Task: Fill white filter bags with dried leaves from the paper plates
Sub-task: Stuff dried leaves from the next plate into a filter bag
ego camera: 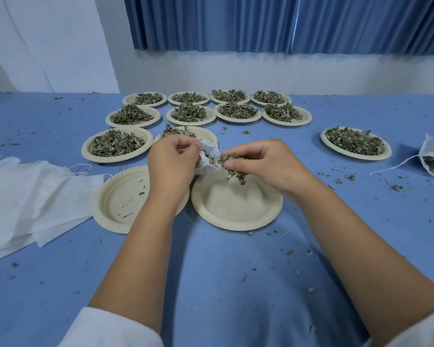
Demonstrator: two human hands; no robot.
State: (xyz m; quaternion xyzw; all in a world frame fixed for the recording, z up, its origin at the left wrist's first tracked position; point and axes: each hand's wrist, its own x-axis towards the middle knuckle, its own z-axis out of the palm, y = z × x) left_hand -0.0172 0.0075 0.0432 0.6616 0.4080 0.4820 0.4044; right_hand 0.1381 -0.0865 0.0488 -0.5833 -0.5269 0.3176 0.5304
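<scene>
White filter bag (pixel 209 157) is hanging over an empty plate's (pixel 236 211) far rim, the left hand (pixel 172 162) pinching its mouth; the right hand (pixel 263 164) is clutching dried leaves (pixel 233 170) beside it, probably spilling some if that mouth sags.

A blue-covered table (pixel 223 284) stretches under and past the left hand (pixel 172 161). Far beyond it, a low white wall (pixel 261 73) runs across, pleated blue curtains (pixel 261 21) hanging above. Off beyond its left side stands a white pillar (pixel 90 41). Light is soft, even.
</scene>
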